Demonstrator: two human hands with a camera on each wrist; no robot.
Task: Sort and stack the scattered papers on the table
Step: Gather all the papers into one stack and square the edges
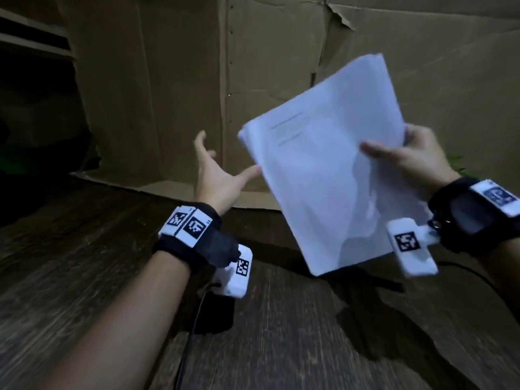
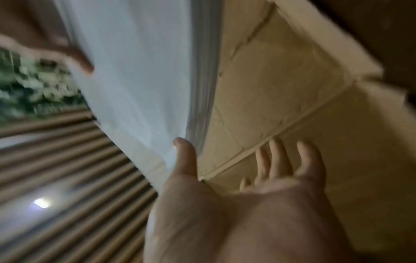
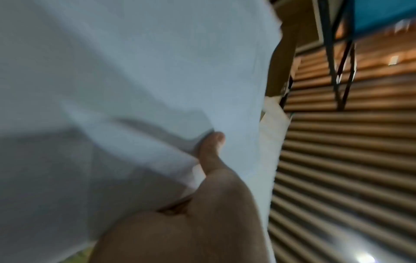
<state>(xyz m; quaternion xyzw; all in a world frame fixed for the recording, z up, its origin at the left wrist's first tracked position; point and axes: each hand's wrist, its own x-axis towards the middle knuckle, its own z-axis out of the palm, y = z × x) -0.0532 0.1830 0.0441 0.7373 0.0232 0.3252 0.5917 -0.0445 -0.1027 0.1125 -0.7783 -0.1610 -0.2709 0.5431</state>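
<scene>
A thick stack of white papers (image 1: pixel 326 164) is held up in the air, tilted, above the dark wooden table (image 1: pixel 84 263). My right hand (image 1: pixel 405 156) grips its right edge, thumb on the top sheet and fingers behind. In the right wrist view the thumb (image 3: pixel 211 151) presses into the papers (image 3: pixel 135 71), which fill most of the frame. My left hand (image 1: pixel 216 164) is spread, palm up, to the left of the stack, and its thumb tip touches the stack's left edge. The left wrist view shows that thumb (image 2: pixel 184 156) against the papers' edge (image 2: pixel 198 89), fingers straight.
A large flattened cardboard sheet (image 1: pixel 197 80) stands behind the table and fills the background. Dark shelving (image 1: pixel 31 52) sits at the far left. A black cable (image 1: pixel 194 327) trails from the left wrist camera across the table.
</scene>
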